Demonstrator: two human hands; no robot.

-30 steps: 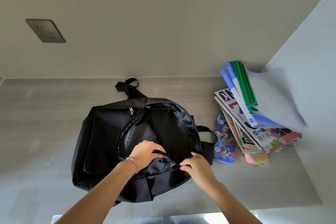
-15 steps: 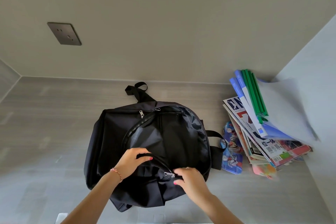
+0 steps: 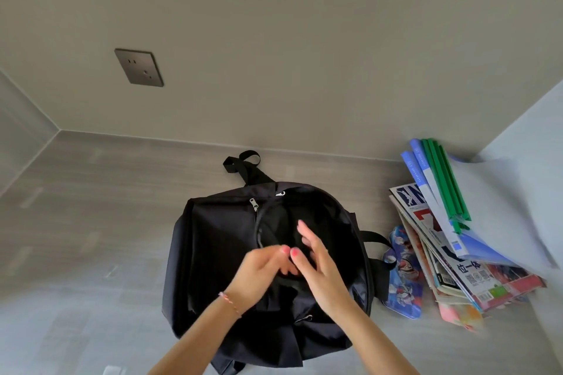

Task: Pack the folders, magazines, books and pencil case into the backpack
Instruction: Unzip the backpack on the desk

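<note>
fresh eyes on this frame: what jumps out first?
The black backpack lying in the middle of the grey surface, with both hands over it: the left hand and the right hand meet above its unzipped opening, and neither plainly holds anything. To its right, a slanting stack of magazines topped by blue and green folders sits in the corner against the wall, with a colourful pencil case between stack and bag.

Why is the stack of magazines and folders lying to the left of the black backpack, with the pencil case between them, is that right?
Not quite: the head view shows the stack to the right of the backpack, not the left. The pencil case does lie between them.
</note>
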